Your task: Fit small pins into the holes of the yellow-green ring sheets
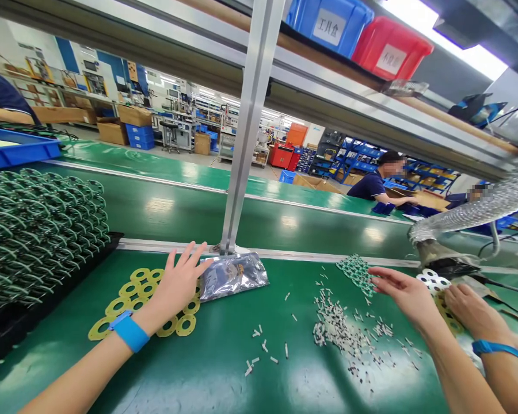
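Note:
My left hand [176, 284], with a blue band on the wrist, hovers with fingers spread over a yellow panel of ring-shaped pieces [132, 287]. Its fingertips are close to a silver foil bag [233, 276] lying at the foot of an aluminium post [246, 132]. My right hand [403, 293] is stretched out flat with fingers apart, holding nothing. It is above a scatter of small white and grey parts [341, 328] and beside a small green panel [356, 270].
A black tray stacked with green ring boards [34, 230] fills the left. Another person's hand [472, 310] with a blue wristband rests at the right near white rings [434, 282] and a silver duct hose [479, 210]. Seated workers are beyond the green conveyor [176, 210].

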### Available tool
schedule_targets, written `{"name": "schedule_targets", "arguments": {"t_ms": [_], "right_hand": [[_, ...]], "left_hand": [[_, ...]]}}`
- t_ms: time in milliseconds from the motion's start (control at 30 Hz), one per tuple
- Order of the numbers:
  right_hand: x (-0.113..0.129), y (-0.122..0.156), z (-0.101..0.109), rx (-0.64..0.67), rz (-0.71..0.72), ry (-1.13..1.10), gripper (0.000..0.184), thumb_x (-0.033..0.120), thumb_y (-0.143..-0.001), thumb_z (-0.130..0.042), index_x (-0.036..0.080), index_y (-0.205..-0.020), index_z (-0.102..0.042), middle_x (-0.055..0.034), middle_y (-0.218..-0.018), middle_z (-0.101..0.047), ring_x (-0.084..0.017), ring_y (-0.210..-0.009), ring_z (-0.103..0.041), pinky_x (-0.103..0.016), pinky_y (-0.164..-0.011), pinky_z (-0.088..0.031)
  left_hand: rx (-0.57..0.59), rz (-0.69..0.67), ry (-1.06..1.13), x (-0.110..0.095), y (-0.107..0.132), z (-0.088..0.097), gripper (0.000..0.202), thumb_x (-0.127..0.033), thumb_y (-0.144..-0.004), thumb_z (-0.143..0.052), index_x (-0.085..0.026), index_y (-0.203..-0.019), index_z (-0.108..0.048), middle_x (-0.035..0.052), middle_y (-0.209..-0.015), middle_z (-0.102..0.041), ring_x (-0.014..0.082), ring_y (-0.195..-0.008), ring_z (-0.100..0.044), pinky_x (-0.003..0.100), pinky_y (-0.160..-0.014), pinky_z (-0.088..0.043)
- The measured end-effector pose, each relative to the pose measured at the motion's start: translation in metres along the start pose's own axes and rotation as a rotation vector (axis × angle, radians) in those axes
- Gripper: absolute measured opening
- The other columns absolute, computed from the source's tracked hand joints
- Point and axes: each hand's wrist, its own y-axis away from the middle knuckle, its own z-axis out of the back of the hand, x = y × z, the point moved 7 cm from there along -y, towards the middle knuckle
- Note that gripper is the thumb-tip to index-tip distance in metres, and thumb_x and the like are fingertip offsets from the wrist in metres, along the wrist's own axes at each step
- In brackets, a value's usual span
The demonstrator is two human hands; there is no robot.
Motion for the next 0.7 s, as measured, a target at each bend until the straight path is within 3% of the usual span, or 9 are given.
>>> {"name": "schedule_targets", "arguments": {"t_ms": [133, 233, 367, 500, 633, 700], "right_hand": [[0.01, 0.006, 0.002, 0.001, 0.023, 0.081, 0.037, 0.033, -0.053, -0.073, 0.017, -0.086, -0.068, -0.0053, -0.07, -0.069, -0.019, -0.066, -0.063, -0.031, -0.064, -0.053], [0.017, 0.01, 0.001, 0.015, 0.06, 0.16, 0.034, 0.034, -0.056, -0.071, 0.016, -0.085, -0.068, -0.007, -0.072, -0.069, -0.021, -0.066, -0.063, -0.032, -0.065, -0.052], [0.018, 0.011, -0.001, 0.043, 0.085, 0.196, 0.035, 0.039, -0.061, -0.067, 0.016, -0.087, -0.068, -0.0079, -0.074, -0.069, -0.02, -0.063, -0.063, -0.033, -0.063, -0.053], [0.009, 0.016, -0.015, 0.152, 0.094, 0.363, 0.035, 0.043, -0.069, -0.059, 0.016, -0.089, -0.069, -0.0085, -0.079, -0.07, -0.021, -0.065, -0.063, -0.034, -0.064, -0.053], [-0.012, 0.045, -0.035, 0.197, 0.088, 0.493, 0.033, 0.043, -0.072, -0.056, 0.018, -0.089, -0.07, -0.0109, -0.094, -0.068, -0.028, -0.089, -0.061, -0.043, -0.083, -0.046], [-0.027, 0.069, -0.048, 0.213, 0.109, 0.596, 0.044, 0.045, -0.075, -0.051, 0.019, -0.108, -0.062, -0.0127, -0.119, -0.056, -0.031, -0.111, -0.048, -0.047, -0.094, -0.036]], "left_hand": [[-0.008, 0.035, -0.012, 0.011, -0.001, -0.005, 0.039, -0.016, -0.081, -0.033, -0.022, -0.114, -0.052, 0.0116, -0.138, -0.032, 0.0343, -0.128, -0.023, 0.059, -0.098, -0.022], [-0.013, 0.032, 0.011, 0.015, 0.0, -0.01, 0.036, -0.029, -0.082, -0.036, -0.023, -0.112, -0.054, 0.0112, -0.136, -0.035, 0.0346, -0.126, -0.026, 0.059, -0.097, -0.025], [-0.024, 0.022, 0.043, 0.015, -0.001, -0.013, 0.036, -0.035, -0.081, -0.037, -0.023, -0.11, -0.055, 0.0112, -0.135, -0.037, 0.034, -0.126, -0.028, 0.058, -0.097, -0.025], [-0.03, 0.012, 0.075, 0.01, -0.002, -0.009, 0.036, -0.036, -0.081, -0.037, -0.023, -0.11, -0.055, 0.0106, -0.134, -0.039, 0.0326, -0.125, -0.03, 0.056, -0.098, -0.026], [-0.022, -0.031, 0.101, -0.001, -0.003, -0.002, 0.035, -0.038, -0.082, -0.038, -0.026, -0.111, -0.053, 0.0074, -0.134, -0.038, 0.0286, -0.125, -0.03, 0.052, -0.1, -0.027], [-0.008, -0.048, 0.128, -0.01, -0.002, -0.002, 0.034, -0.039, -0.082, -0.038, -0.029, -0.112, -0.052, 0.0047, -0.135, -0.037, 0.0263, -0.125, -0.031, 0.051, -0.101, -0.027]]}}
